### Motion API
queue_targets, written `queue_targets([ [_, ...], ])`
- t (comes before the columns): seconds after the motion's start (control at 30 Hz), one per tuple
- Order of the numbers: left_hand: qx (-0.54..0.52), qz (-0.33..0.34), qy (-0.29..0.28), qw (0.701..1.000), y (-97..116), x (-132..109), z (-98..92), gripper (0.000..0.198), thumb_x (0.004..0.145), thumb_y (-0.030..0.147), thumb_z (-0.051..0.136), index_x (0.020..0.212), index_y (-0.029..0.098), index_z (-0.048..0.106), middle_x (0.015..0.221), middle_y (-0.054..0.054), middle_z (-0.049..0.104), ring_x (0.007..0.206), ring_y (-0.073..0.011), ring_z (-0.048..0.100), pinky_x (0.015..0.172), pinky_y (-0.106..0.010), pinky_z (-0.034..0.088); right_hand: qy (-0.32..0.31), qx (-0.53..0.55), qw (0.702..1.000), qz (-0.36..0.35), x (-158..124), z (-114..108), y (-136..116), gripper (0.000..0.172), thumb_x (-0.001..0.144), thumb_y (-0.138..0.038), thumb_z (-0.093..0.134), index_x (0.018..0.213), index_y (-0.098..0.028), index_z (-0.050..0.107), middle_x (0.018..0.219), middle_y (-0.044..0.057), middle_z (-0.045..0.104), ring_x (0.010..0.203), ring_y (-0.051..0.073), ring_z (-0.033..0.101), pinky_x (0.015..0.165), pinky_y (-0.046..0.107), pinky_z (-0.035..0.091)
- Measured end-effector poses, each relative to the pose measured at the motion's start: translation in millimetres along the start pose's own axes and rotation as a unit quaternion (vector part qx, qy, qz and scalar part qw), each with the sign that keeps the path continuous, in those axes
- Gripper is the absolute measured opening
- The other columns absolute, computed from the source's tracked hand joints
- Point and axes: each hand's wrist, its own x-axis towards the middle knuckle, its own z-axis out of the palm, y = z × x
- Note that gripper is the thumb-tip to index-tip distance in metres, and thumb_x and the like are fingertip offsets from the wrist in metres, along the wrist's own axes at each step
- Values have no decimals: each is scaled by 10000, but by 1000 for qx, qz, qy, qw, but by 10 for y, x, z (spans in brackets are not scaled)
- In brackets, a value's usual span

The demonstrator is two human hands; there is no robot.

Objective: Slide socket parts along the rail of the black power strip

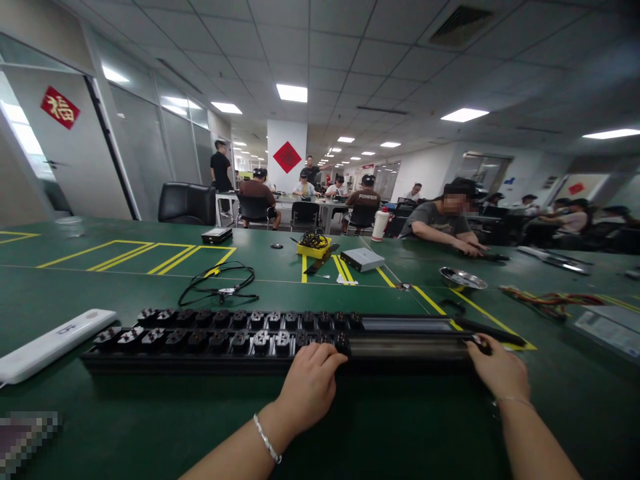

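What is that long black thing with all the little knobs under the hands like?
The long black rack lies flat across the green table, running left to right. It looks like dark metal or plastic, with two channels. Small black pieces with white marks fill both rows on its left half; the right half is bare and shiny. The left hand rests its fingers on the last piece of the front row, and the right hand touches the far right end.
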Motion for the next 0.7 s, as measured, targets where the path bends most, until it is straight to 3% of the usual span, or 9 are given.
queue_targets([
  [0.4, 2, -2, 0, 1000, 17, 4, -30, 408, 764, 44, 435, 1107, 249, 520, 1051, -21, 551, 918, -169, 476, 809, -350, 433, -13, -21, 999, -38, 121, 33, 62, 565, 748, -535, 353, 1154, -194, 548, 1123, 150, 554, 1122, 333, 446, 938, 443, 365],
  [0.7, 10, -4, 1, 1000, 6, 5, -13, 413, 759, 43, 450, 1106, 257, 518, 1048, -13, 551, 927, -162, 478, 822, -339, 429, -32, -7, 999, -16, 161, 44, 99, 585, 738, -569, 359, 1178, -227, 536, 1079, 145, 558, 1100, 358, 457, 860, 468, 413],
])
